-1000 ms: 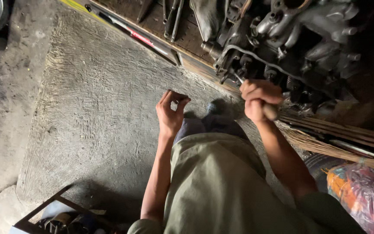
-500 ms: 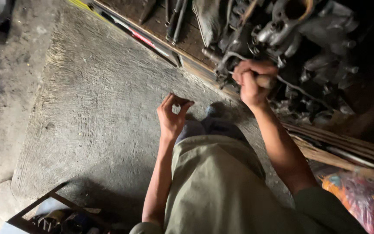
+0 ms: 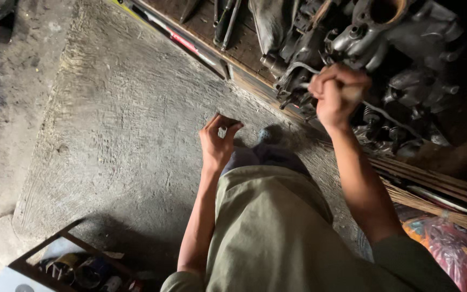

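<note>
My right hand (image 3: 335,94) is closed around the pale handle of a tool (image 3: 349,93) pressed against a greasy metal engine block (image 3: 385,48) at the upper right. My left hand (image 3: 218,141) hovers over the concrete floor (image 3: 114,135) with thumb and fingers curled loosely; nothing shows between them. Below the hands I see my olive shirt (image 3: 277,232) and a foot (image 3: 268,135) on the floor.
A wooden platform edge (image 3: 244,70) with long tools (image 3: 222,21) and a red-marked bar (image 3: 182,40) runs along the top. A broom (image 3: 433,208) and a colourful plastic bag (image 3: 455,254) lie at the right. A wooden crate of cans (image 3: 77,265) sits bottom left.
My right hand has risen along the engine block with the tool. The left hand has stayed in about the same spot, fingers still curled.
</note>
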